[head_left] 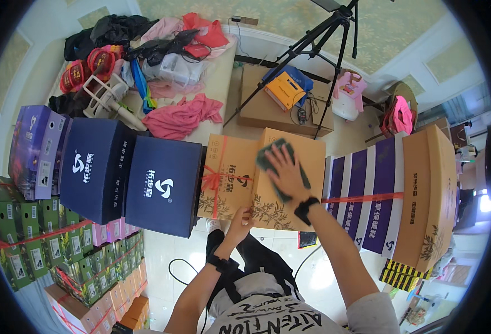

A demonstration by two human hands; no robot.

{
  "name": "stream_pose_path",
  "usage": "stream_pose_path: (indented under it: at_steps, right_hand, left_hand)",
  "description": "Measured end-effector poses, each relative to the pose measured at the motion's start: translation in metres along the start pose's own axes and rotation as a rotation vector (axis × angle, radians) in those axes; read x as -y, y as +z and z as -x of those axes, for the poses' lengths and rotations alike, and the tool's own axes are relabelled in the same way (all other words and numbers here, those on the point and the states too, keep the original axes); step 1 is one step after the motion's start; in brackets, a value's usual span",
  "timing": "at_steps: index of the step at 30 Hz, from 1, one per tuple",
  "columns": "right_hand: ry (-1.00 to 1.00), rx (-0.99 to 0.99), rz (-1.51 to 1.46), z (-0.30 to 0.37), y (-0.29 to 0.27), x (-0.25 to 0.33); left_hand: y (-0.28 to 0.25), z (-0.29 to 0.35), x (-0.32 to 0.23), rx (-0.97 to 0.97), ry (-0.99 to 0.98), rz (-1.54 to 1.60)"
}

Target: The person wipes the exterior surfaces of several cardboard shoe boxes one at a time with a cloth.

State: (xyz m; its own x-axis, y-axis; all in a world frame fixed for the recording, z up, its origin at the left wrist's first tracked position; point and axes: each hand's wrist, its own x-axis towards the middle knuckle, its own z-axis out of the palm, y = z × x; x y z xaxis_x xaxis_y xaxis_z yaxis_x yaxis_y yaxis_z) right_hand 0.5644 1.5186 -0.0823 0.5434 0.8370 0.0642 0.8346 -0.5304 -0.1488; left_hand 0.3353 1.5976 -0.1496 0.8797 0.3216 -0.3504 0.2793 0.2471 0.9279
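My right hand (282,170) lies flat, fingers spread, over a dark green cloth (299,161) on top of a tan cardboard box (313,153) with a printed leaf pattern. The cloth shows on both sides of the hand. My left hand (242,219) is at the near edge, where this box meets a second tan box (214,206) tied with red ribbon (216,181). Its fingers are curled together; whether they grip the box edge is hidden.
Dark blue boxes (164,161) stand to the left, with green boxes (50,245) stacked nearer. On the right are purple-and-white boxes (362,206) bound with red strap. A black tripod (340,16) stands behind. Clothes and bags cover a bed (215,94) at far left.
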Motion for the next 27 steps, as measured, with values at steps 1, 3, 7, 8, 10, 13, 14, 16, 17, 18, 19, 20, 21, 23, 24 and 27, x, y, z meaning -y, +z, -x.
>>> stream_pose_path:
  at_steps: [1,3,7,8,10,13,14,16,17,18,19,20,21,23,24,27]
  right_hand:
    - [0.053,-0.052,0.03,-0.016,0.008,-0.019]
    - [0.099,-0.111,0.065,-0.048,0.015,-0.045]
    - [0.227,-0.177,0.1,-0.068,0.018,-0.053]
    - [0.232,-0.21,0.11,-0.064,0.02,-0.049]
    - [0.191,-0.231,0.121,-0.045,0.019,-0.032]
    - [0.096,-0.009,0.066,0.004,0.007,0.018]
    - [0.043,0.027,0.071,0.023,0.003,0.035]
    - [-0.018,0.138,0.0,0.065,-0.009,0.057]
    - [-0.053,0.188,-0.009,0.086,-0.017,0.067]
    - [-0.083,0.238,-0.015,0.101,-0.024,0.069]
    - [-0.076,0.234,-0.013,0.105,-0.024,0.065]
    - [-0.094,0.261,-0.038,0.109,-0.025,0.06]
    - [-0.115,0.287,-0.066,0.111,-0.024,0.056]
    - [-0.057,0.207,0.003,0.091,-0.012,0.033]
    - [-0.005,0.129,0.072,0.074,-0.005,0.016]
    - [0.278,-0.07,0.209,0.029,0.0,-0.066]
  left_hand:
    - [0.004,0.001,-0.008,0.0,-0.04,-0.048]
    - [0.006,-0.002,-0.01,-0.003,-0.07,-0.095]
    - [0.006,-0.001,-0.004,-0.004,-0.02,0.053]
    - [0.005,0.001,-0.003,0.004,-0.032,0.107]
    - [0.005,0.003,-0.004,-0.018,-0.027,0.052]
    - [0.004,0.007,0.005,-0.031,-0.011,0.027]
    - [0.001,0.006,0.007,-0.038,0.002,0.046]
    - [-0.001,0.006,0.001,-0.015,0.009,0.036]
    - [-0.003,0.006,-0.001,0.002,-0.014,0.053]
    - [-0.002,0.005,-0.002,0.023,-0.037,0.071]
    - [-0.002,0.004,-0.003,0.031,-0.034,0.068]
    - [0.0,0.004,-0.002,0.031,-0.045,0.068]
    - [0.0,0.005,0.0,0.027,-0.057,0.067]
    - [-0.003,0.005,0.006,0.016,-0.018,0.049]
    - [-0.003,0.007,0.009,0.0,0.021,0.034]
    - [0.003,0.005,0.003,0.0,-0.001,0.031]
